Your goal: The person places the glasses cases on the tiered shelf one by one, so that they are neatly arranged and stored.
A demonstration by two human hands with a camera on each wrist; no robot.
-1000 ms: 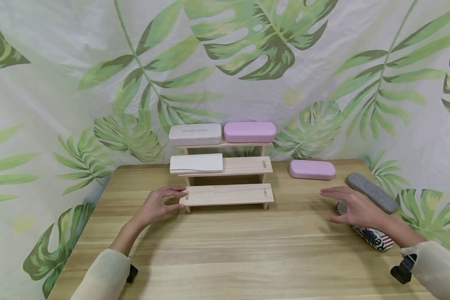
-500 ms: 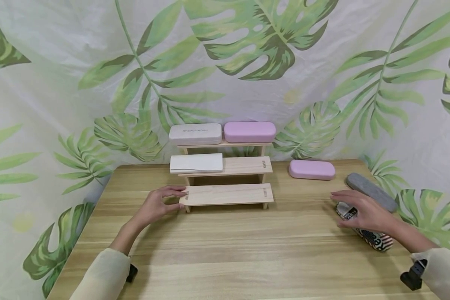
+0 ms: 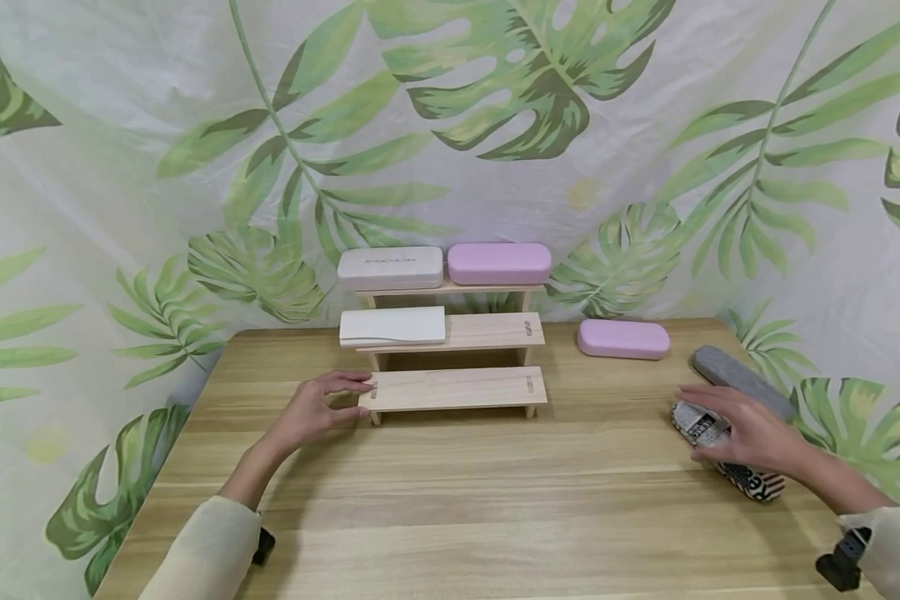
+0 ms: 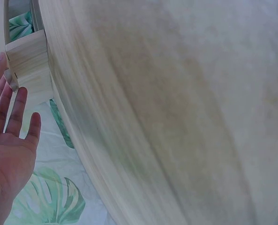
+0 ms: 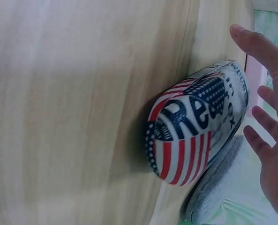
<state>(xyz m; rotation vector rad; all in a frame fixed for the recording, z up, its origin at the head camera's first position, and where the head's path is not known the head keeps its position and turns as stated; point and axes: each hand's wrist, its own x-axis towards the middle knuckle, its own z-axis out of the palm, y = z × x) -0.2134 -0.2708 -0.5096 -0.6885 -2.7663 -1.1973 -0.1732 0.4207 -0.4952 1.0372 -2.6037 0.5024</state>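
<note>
My left hand [image 3: 315, 410] holds the left end of the lowest step of a three-tier wooden stand [image 3: 457, 389], thumb at its front corner and fingers over the end. In the left wrist view, that hand's ring and little fingers [image 4: 34, 129] stretch out straight. Above a glasses case [image 3: 708, 427] with a flag and lettering print hovers my right hand [image 3: 750, 429], thumb and fingers spread apart. The right wrist view shows the printed case [image 5: 195, 126] lying on the table, with the hand apart from it.
A white case [image 3: 390, 268] and a pink case [image 3: 499, 264] share the top step. On the middle step lies a white flap case [image 3: 392, 327]. Another pink case [image 3: 623, 340] and a grey case [image 3: 742, 383] lie on the wooden table [image 3: 450, 517], near the leaf-print cloth [image 3: 495, 192].
My right hand has moved right and slightly down, over the printed case, uncovering more of its far end. The left hand stays at the stand.
</note>
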